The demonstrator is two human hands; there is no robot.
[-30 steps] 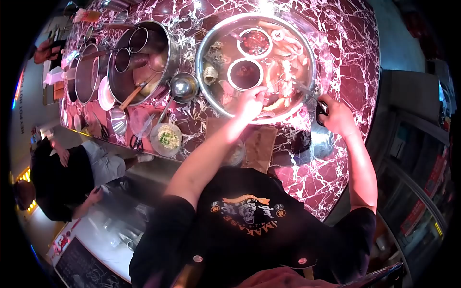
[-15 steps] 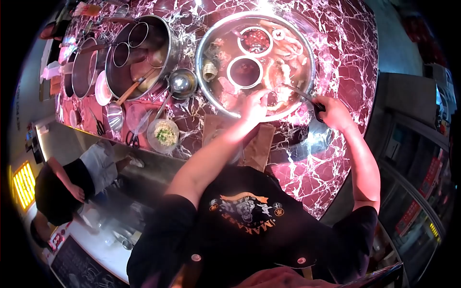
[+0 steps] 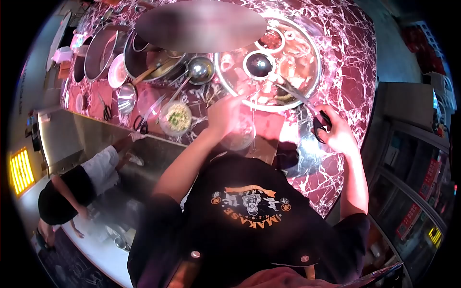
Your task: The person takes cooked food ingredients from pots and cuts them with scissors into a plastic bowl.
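My right hand grips black-handled kitchen scissors, the blades reaching over the near right rim of a wide metal basin. Inside the basin are pieces of food and two round containers, one with red sauce and one with dark liquid. My left hand is smeared by motion beside the basin's near rim, above a clear bowl. Its fingers are too blurred to read. Left of it stands a bowl of chopped food with green bits.
A metal ladle lies left of the basin, by a large pot partly covered by a blurred patch. More scissors rest near the counter's left edge. Beyond that edge, a person in a black top stands by a white surface.
My left hand has drawn back from the food to above the clear bowl. The right hand with the scissors has come slightly nearer. The view has shifted, and a blurred patch now covers the top.
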